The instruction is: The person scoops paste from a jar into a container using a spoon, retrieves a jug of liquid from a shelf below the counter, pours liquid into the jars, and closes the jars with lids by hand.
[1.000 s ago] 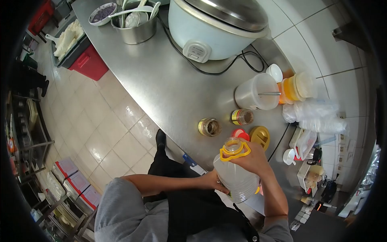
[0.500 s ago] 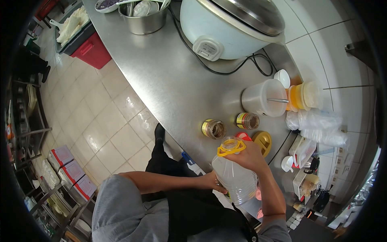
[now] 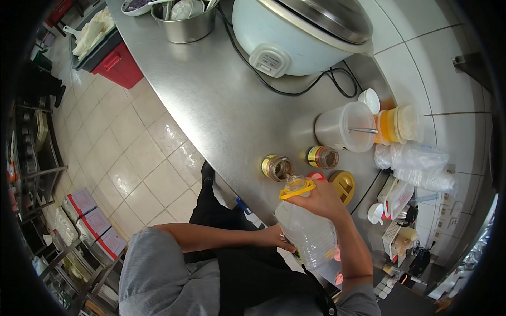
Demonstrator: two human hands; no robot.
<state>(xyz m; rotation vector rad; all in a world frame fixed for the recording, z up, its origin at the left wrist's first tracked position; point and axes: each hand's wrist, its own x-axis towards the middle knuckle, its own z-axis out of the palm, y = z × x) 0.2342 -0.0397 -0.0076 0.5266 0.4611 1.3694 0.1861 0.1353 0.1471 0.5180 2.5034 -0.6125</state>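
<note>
A large clear plastic bottle [image 3: 308, 237] with a yellow carrying ring [image 3: 298, 189] round its neck is tilted, its uncapped mouth close to an open glass jar [image 3: 278, 167]. My right hand [image 3: 321, 200] is wrapped round the bottle just below the neck. Against the bottle's side, lower down, my left hand [image 3: 279, 238] grips it, with its fingers partly hidden. A second open jar [image 3: 323, 157] with brownish residue stands beside the first. Behind my right hand lie a red lid [image 3: 316, 176] and a yellow lid [image 3: 343, 187].
A big rice cooker [image 3: 300, 37] with its black cord [image 3: 300, 95] stands at the far end of the steel counter [image 3: 211, 105]. Near the wall are a translucent tub [image 3: 345, 127] and stacked plastic cups [image 3: 414, 156]. A metal pot [image 3: 191, 26] holds utensils.
The bottle's neck has shifted slightly left and up towards the nearer jar, and its mouth tips further over. My right hand moves with it; my left stays nearly in place.
</note>
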